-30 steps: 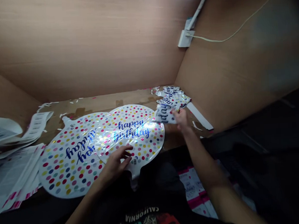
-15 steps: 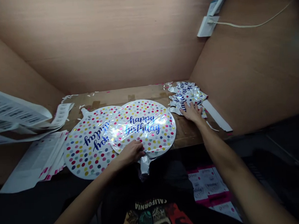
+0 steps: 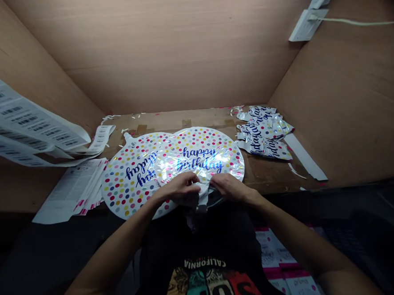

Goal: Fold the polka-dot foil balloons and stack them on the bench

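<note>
- The upper balloon (image 3: 216,139), dotted and lettered "happy birthday", lies flat on the counter (image 3: 262,177) at the centre of the frame, overlapping the lower balloon (image 3: 120,199) to its left.
- The left hand (image 3: 183,187), below the lettering, has its fingers closed on the upper balloon's bottom edge, by the tail.
- The right hand (image 3: 228,186), just right of it, pinches that edge too.
- Folded balloons (image 3: 266,136) are piled right of centre.
- Barcode labels (image 3: 28,124) curl at the frame's left.

Uninflated, polka-dotted birthday balloon (image 3: 201,138)
</note>
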Available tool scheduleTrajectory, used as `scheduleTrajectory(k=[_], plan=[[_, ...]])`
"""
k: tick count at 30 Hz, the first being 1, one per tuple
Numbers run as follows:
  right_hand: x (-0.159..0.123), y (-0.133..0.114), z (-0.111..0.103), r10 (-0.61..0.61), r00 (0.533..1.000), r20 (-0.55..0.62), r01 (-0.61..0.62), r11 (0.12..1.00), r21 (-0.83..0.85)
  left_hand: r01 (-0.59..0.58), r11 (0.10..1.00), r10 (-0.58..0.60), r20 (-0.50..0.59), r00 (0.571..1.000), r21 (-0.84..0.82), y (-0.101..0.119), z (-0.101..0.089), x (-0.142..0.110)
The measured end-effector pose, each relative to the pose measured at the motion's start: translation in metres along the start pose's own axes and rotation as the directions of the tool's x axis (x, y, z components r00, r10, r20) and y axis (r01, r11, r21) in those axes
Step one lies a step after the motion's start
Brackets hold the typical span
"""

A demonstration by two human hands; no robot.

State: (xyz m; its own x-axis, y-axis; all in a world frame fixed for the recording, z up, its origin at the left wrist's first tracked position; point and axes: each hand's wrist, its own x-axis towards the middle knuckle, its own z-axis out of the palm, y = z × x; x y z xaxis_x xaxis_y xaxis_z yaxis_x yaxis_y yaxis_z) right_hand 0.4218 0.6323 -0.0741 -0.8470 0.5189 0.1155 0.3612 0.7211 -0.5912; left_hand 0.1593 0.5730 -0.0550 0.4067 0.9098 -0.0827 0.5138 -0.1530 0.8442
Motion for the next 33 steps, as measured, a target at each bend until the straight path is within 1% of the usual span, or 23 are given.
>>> scheduleTrajectory(k=[2, 3, 5, 7, 8, 11, 13, 14, 15, 16, 18, 19, 20, 21, 23, 24, 25, 26, 27, 28, 29, 31, 33], plan=[[0.001, 0.004, -0.007, 0.04, 0.999, -0.006, -0.04, 0.998, 0.041, -0.049, 0.999, 0.051, -0.06, 0.997, 0.022, 0.003, -0.004, -0.005], [0.001, 0.004, -0.01, 0.047, 0.999, 0.0, -0.047, 0.997, 0.061, -0.04, 0.999, 0.042, -0.095, 0.995, 0.031, 0.004, -0.005, -0.007], [0.001, 0.002, -0.013, 0.018, 1.0, 0.016, -0.02, 0.996, 0.082, 0.011, 1.0, -0.008, -0.151, 0.989, 0.019, 0.003, -0.005, -0.007], [0.002, -0.002, -0.012, -0.019, 1.0, 0.017, 0.017, 0.997, 0.075, 0.04, 0.999, -0.04, -0.19, 0.981, -0.005, 0.001, -0.003, -0.006], [0.004, -0.003, -0.01, -0.015, 1.0, 0.007, 0.014, 0.997, 0.07, 0.042, 0.999, -0.042, -0.21, 0.977, -0.008, 0.0, -0.002, -0.005], [0.012, 0.0, -0.007, 0.064, 0.998, -0.005, -0.063, 0.989, 0.133, 0.028, 0.999, -0.017, -0.258, 0.966, 0.04, -0.006, -0.001, -0.006], [0.023, 0.012, -0.009, 0.105, 0.993, 0.046, -0.112, 0.969, 0.222, 0.016, 0.991, 0.017, -0.242, 0.97, 0.135, -0.011, 0.0, -0.008], [0.029, 0.021, -0.012, 0.137, 0.99, 0.043, -0.144, 0.958, 0.249, 0.021, 0.98, 0.026, -0.231, 0.973, 0.198, -0.013, 0.0, -0.01], [0.037, 0.031, -0.016, 0.188, 0.982, 0.002, -0.182, 0.949, 0.256, 0.032, 0.964, 0.029, -0.222, 0.975, 0.264, -0.016, 0.001, -0.011], [0.046, 0.042, -0.022, 0.249, 0.966, -0.072, -0.224, 0.942, 0.249, 0.047, 0.944, 0.028, -0.219, 0.975, 0.327, -0.017, 0.001, -0.012], [0.064, 0.063, -0.036, 0.346, 0.904, -0.252, -0.294, 0.93, 0.222, 0.069, 0.902, 0.03, -0.222, 0.975, 0.426, -0.019, 0.001, -0.012], [0.073, 0.071, -0.042, 0.362, 0.881, -0.305, -0.308, 0.928, 0.212, 0.07, 0.887, 0.039, -0.225, 0.974, 0.456, -0.02, 0.0, -0.012], [0.08, 0.076, -0.048, 0.356, 0.878, -0.32, -0.303, 0.931, 0.205, 0.064, 0.879, 0.052, -0.229, 0.972, 0.472, -0.02, -0.002, -0.011], [0.086, 0.079, -0.053, 0.34, 0.887, -0.313, -0.289, 0.936, 0.201, 0.061, 0.88, 0.065, -0.246, 0.967, 0.471, -0.02, -0.006, -0.01], [0.091, 0.078, -0.059, 0.315, 0.9, -0.301, -0.263, 0.944, 0.202, 0.096, 0.904, 0.059, -0.344, 0.937, 0.417, -0.021, -0.019, -0.008], [0.089, 0.075, -0.061, 0.304, 0.906, -0.294, -0.248, 0.945, 0.213, 0.131, 0.917, 0.031, -0.395, 0.918, 0.377, -0.023, -0.027, -0.008], [0.085, 0.071, -0.062, 0.291, 0.913, -0.285, -0.229, 0.946, 0.231, 0.168, 0.925, -0.01, -0.417, 0.909, 0.342, -0.026, -0.035, -0.009], [0.078, 0.066, -0.061, 0.271, 0.924, -0.27, -0.205, 0.947, 0.249, 0.199, 0.928, -0.056, -0.41, 0.91, 0.315, -0.028, -0.042, -0.01], [0.07, 0.06, -0.06, 0.245, 0.937, -0.247, -0.178, 0.948, 0.266, 0.215, 0.928, -0.089, -0.379, 0.921, 0.303, -0.031, -0.049, -0.011], [0.062, 0.053, -0.057, 0.218, 0.95, -0.224, -0.152, 0.948, 0.279, 0.212, 0.926, -0.097, -0.345, 0.934, 0.312, -0.033, -0.054, -0.013], [0.055, 0.047, -0.053, 0.193, 0.959, -0.205, -0.131, 0.95, 0.284, 0.187, 0.922, -0.073, -0.32, 0.945, 0.34, -0.034, -0.056, -0.013], [0.047, 0.039, -0.046, 0.164, 0.972, -0.168, -0.116, 0.958, 0.26, 0.112, 0.898, 0.034, -0.321, 0.947, 0.425, -0.033, -0.054, -0.01], [0.053, 0.04, -0.042, 0.211, 0.973, -0.093, -0.188, 0.96, 0.209, 0.06, 0.856, 0.116, -0.306, 0.945, 0.513, -0.028, -0.044, -0.003]])
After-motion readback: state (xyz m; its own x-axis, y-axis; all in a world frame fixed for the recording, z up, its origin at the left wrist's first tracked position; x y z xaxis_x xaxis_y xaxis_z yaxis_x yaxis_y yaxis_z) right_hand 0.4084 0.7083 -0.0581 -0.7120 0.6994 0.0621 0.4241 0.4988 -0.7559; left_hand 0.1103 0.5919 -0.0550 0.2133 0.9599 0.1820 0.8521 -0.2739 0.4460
